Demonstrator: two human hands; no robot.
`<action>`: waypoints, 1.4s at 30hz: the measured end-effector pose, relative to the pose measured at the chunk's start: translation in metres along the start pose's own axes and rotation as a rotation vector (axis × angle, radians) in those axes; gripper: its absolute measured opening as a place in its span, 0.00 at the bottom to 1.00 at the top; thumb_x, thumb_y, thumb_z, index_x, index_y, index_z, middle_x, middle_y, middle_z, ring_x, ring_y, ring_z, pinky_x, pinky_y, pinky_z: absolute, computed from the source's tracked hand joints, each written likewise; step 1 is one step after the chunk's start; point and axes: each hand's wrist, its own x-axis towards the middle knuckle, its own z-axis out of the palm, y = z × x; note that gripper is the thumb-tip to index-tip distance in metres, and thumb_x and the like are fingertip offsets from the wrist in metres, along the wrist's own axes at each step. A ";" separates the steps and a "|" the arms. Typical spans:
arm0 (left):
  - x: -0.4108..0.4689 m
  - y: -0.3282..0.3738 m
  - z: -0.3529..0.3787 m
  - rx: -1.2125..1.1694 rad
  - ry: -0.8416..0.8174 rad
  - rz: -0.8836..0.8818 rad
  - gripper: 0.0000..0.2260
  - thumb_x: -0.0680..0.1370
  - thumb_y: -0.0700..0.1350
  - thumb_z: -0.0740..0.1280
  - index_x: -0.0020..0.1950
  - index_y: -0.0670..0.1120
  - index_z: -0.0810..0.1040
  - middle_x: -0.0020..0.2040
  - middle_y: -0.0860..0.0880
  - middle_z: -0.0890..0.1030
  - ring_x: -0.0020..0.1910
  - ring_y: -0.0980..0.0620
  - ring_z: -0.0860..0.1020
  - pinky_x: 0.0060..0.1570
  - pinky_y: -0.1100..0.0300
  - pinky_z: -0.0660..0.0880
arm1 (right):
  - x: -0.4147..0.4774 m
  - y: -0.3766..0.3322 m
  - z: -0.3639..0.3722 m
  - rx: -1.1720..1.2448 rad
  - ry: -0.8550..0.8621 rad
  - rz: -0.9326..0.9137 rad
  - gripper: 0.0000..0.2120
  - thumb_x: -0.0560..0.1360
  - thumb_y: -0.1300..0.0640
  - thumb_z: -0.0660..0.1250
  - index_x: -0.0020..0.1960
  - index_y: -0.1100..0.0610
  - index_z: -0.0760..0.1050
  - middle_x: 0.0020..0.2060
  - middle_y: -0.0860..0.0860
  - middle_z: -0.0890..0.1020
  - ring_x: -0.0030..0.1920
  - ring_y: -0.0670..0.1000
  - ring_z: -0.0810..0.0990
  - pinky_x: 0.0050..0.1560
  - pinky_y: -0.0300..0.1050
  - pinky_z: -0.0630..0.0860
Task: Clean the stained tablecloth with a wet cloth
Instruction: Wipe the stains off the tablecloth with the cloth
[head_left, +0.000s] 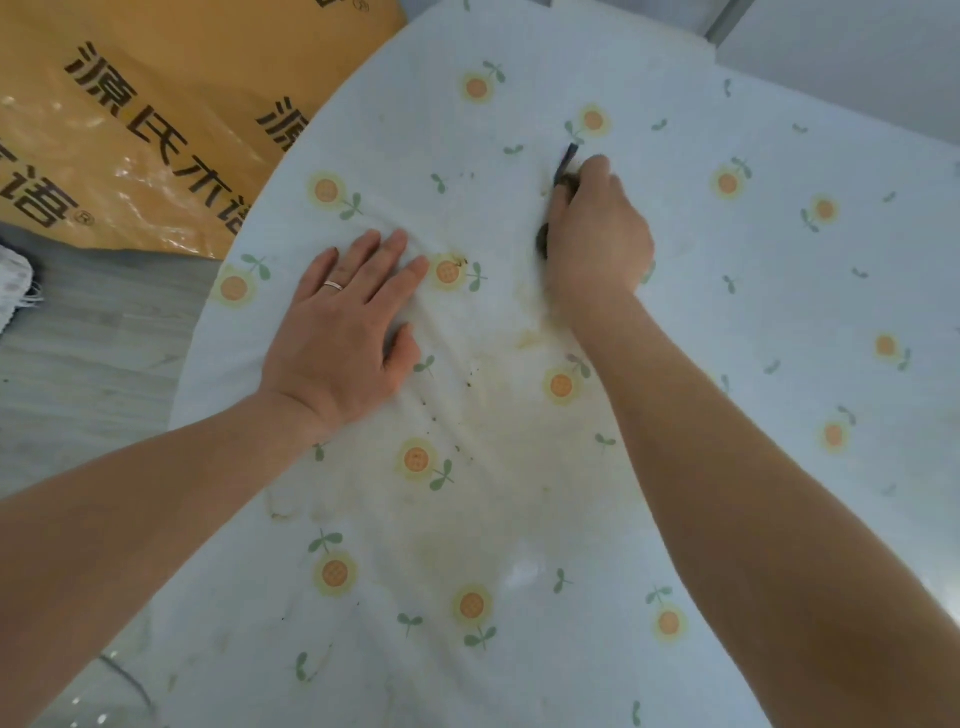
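Note:
A white tablecloth (727, 338) printed with orange flowers and green sprigs covers the table. Yellowish-brown stains (519, 441) and dark specks spread over its middle, between my two forearms. My left hand (343, 332) lies flat on the cloth with fingers spread, a ring on one finger, and small wrinkles run beside it. My right hand (597, 234) is curled round a dark cloth (563, 171), pressed onto the tablecloth near the far middle. Only dark bits of that cloth show past my fingers and at the hand's left edge.
An orange plastic sheet (156, 104) with large black characters lies on the floor to the left. Grey wood floor (93, 353) shows below it. The table's curved edge runs down the left side. A glass-like rim (124, 680) shows at the bottom left.

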 end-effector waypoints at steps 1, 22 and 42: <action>0.000 0.001 0.000 0.003 -0.003 0.000 0.29 0.79 0.53 0.56 0.81 0.49 0.63 0.82 0.47 0.59 0.81 0.47 0.57 0.79 0.44 0.55 | -0.024 -0.002 0.002 -0.008 -0.026 -0.061 0.10 0.84 0.48 0.52 0.53 0.54 0.66 0.44 0.50 0.75 0.35 0.54 0.71 0.33 0.46 0.62; 0.000 0.000 -0.002 -0.027 -0.009 0.005 0.29 0.79 0.52 0.57 0.80 0.47 0.64 0.82 0.46 0.60 0.81 0.45 0.58 0.79 0.44 0.55 | -0.019 0.004 -0.004 -0.107 -0.017 -0.176 0.13 0.84 0.48 0.52 0.55 0.57 0.68 0.46 0.51 0.77 0.37 0.58 0.73 0.35 0.47 0.64; 0.000 -0.001 -0.002 -0.018 -0.006 0.005 0.29 0.79 0.52 0.56 0.80 0.48 0.64 0.82 0.47 0.60 0.81 0.46 0.58 0.79 0.44 0.54 | 0.007 0.000 0.006 0.093 0.033 -0.181 0.07 0.80 0.48 0.59 0.49 0.51 0.69 0.43 0.47 0.76 0.40 0.54 0.75 0.37 0.46 0.66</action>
